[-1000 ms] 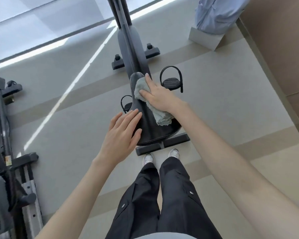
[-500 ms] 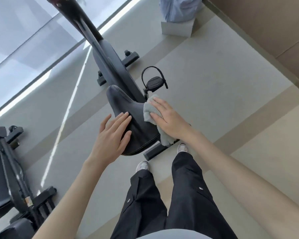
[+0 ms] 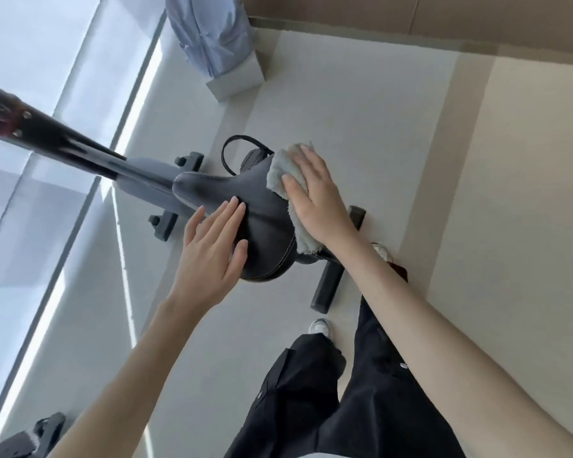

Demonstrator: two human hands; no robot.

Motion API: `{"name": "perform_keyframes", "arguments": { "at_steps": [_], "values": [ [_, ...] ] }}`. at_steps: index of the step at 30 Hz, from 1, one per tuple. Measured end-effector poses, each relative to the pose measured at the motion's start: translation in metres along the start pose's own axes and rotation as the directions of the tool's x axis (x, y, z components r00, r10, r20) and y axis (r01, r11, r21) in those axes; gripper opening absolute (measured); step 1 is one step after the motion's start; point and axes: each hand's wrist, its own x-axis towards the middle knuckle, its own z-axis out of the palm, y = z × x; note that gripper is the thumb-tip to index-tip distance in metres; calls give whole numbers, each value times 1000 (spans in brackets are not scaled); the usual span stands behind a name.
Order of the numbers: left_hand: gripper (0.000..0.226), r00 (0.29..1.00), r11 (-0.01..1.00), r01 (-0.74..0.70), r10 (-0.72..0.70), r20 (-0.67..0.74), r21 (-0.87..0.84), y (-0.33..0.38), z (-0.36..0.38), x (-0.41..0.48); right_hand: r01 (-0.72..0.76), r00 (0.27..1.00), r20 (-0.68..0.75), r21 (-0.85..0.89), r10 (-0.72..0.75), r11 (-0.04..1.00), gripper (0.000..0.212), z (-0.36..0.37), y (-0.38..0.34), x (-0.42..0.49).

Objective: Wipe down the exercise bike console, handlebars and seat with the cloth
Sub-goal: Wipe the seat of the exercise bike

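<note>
The black padded seat (image 3: 265, 209) of the exercise bike lies below me in the middle of the view. My right hand (image 3: 315, 196) lies flat with straight fingers on a pale grey-green cloth (image 3: 285, 170), pressing it against the seat's right side. On the seat's left rear part rests my left hand (image 3: 212, 252), fingers straight. The bike's dark frame post (image 3: 63, 143) runs up to the left, blurred. The console and handlebars are out of view.
A pedal with a strap (image 3: 242, 153) shows past the seat. The bike's rear foot bar (image 3: 334, 269) lies on the pale floor beside my shoes (image 3: 320, 327). A white block with blue fabric (image 3: 219, 44) stands by the window. Part of another machine (image 3: 30, 438) sits bottom left.
The view has swung round to the right of the bike. My right hand has slid the cloth from the seat's nose down along its right side. My left hand stays on the seat.
</note>
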Motion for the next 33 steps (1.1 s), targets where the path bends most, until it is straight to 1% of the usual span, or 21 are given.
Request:
{"name": "perform_keyframes", "arguments": {
  "at_steps": [1,4,6,10,13,17,19,23,26,28,30,33],
  "values": [
    [53,1000,1000,-21,21,0,10,-2,1,-1,6,998,-60,-2,-6,1000,45,8,-3,-16],
    [55,997,997,-71,71,-13,32,-5,2,-2,17,975,-218,-79,-34,997,49,36,-14,-55],
    [55,996,996,-90,90,-14,29,-6,1,-2,-6,965,-263,-103,-22,995,50,51,-20,-75],
    [57,994,994,-106,106,17,24,-7,-6,0,7,966,-256,-143,-44,990,48,72,-28,-98],
    [59,990,991,-127,125,62,35,-7,-13,2,23,964,-262,-78,-43,997,44,62,-26,-85],
    [59,991,992,-117,114,71,42,-4,-16,4,-42,969,-241,41,50,998,43,25,-15,-27],
    [58,993,993,-104,101,63,52,-2,-15,4,-60,969,-236,76,77,995,42,18,-11,-12],
    [60,997,998,-56,54,60,32,5,-15,3,14,952,-306,52,2,999,45,34,-9,-38],
    [62,997,999,-19,17,78,27,8,-15,6,44,934,-357,78,-13,996,47,49,-14,-64],
    [62,996,1000,-5,5,85,-3,7,-14,5,44,936,-351,94,-8,995,48,58,-18,-82],
    [61,998,999,8,-5,60,-42,9,-11,5,76,943,-331,107,-37,991,48,65,-18,-99],
    [61,997,997,65,-63,43,-41,8,-8,5,133,945,-315,131,-86,982,47,71,-11,-107]
  ]
}}
